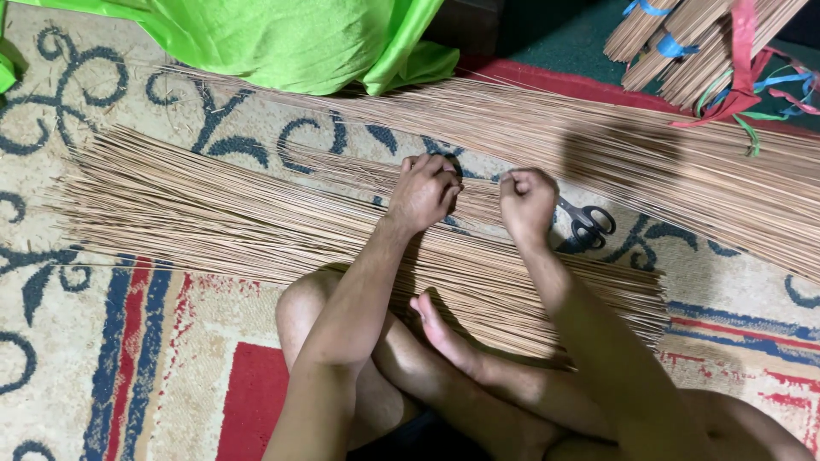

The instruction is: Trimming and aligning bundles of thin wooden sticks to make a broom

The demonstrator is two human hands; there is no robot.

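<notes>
Currently seated cross-legged on patterned cream carpet w/ blue scrolls and red-blue stripes (pixel 128 341). Left hand (pixel 423 192) curled into a fist, fingers closed tight around a thin bunch of pale tan broom sticks (pixel 478 203); knuckles up, no gap betw. fingers. Right hand (pixel 527 201) also fisted, just beside the left, pinching the same thin bunch; thumb tucked, so exact contact pts can't be told. Hands near each other, not touching. The held bunch lies across the carpet in front of the knees, betw. two bigger layers: wide flat spread of loose tan sticks (pixel 213 218) nearer the legs, running left-right, partly under the forearms and a bare foot (pixel 436 329); long sloping heap of same sticks (pixel 649 162) farther off. Black-handled scissors (pixel 588 226) on carpet just right of right hand, blades hidden behind it. Bright green cloth (pixel 282 38) top left. Tied stick bundles w/ blue, red, green ribbons (pixel 709 51) top right.
</notes>
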